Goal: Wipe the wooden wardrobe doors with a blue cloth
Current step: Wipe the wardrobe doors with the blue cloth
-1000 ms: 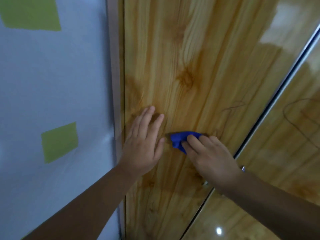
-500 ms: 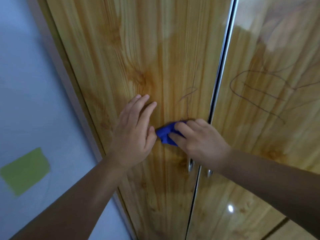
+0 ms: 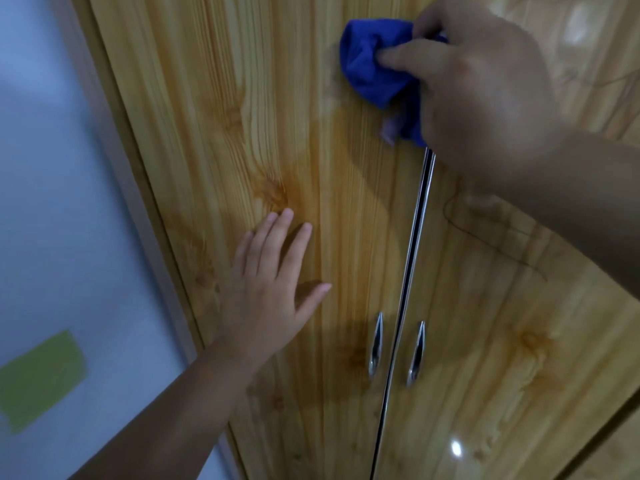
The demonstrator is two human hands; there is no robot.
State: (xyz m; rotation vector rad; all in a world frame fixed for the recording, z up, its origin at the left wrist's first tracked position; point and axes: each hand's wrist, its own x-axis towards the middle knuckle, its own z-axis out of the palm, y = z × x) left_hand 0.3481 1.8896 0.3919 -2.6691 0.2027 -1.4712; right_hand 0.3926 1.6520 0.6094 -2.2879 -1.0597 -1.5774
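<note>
While the right hand (image 3: pixel 485 84) bunches the cloth (image 3: pixel 375 64) against the wood at about 1 o'clock in the view, its fingers are clamped on the crumpled blue fabric, the thumb pressing into the folds. The cloth lies on the left door (image 3: pixel 277 133), just beside the metal strip (image 3: pixel 412 258) that marks the seam between the two doors; a pale corner of it hangs at the lower edge, near the top of the visible strip. Left hand (image 3: pixel 273 292), at about 7 o'clock from the cloth and well apart from it: flat on the left door, palm to the wood, fingers straight and slightly apart, thumb splayed toward 3 o'clock. Two slim metal handles (image 3: pixel 375 344), one on each side of the seam, sit at about 5 o'clock from the left hand. Right door (image 3: pixel 502 358): glossy, with a dark scribbled line below the right forearm. Pale wall (image 3: pixel 52 168) at 9 o'clock, with a green patch (image 3: pixel 38 379) at 8 o'clock
</note>
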